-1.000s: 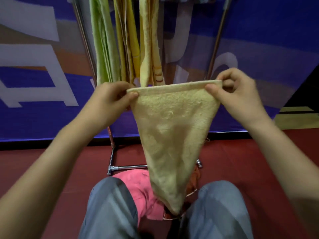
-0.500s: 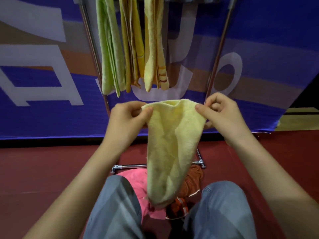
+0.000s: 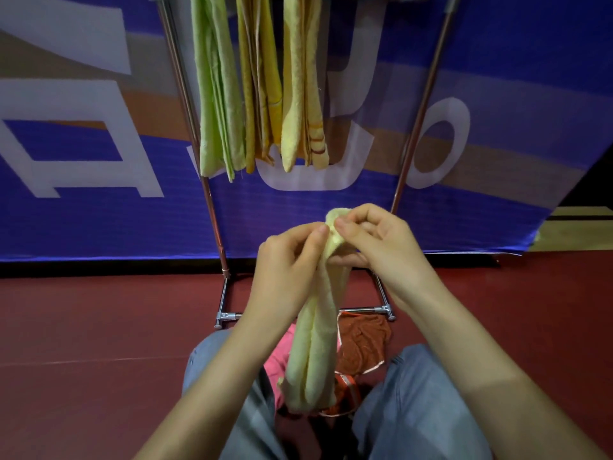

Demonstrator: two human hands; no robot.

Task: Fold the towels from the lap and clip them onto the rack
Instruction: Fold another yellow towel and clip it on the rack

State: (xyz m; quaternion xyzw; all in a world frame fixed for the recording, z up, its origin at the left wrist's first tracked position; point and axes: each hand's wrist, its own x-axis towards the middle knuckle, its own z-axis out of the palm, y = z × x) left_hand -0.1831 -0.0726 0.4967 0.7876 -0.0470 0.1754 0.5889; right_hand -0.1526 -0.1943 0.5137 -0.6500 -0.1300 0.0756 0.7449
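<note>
The pale yellow towel [image 3: 315, 353] is hanging in a narrow fold above the lap. The left hand [image 3: 288, 260] and right hand [image 3: 374, 240] are pinching its top corners together. A pink towel [image 3: 277, 360] and a rust towel [image 3: 361, 340] are lying unfolded on the lap. Several towels [image 3: 215, 94] are hanging from the rack [image 3: 418, 127], presumably clipped, as the clips are out of view.

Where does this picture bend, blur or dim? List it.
Head view: the wide lens splays the rack poles outward toward the top; head view: the folded yellow towel is sharp, the lower corners soft; head view: dim flat light, darkest at the lap.
</note>
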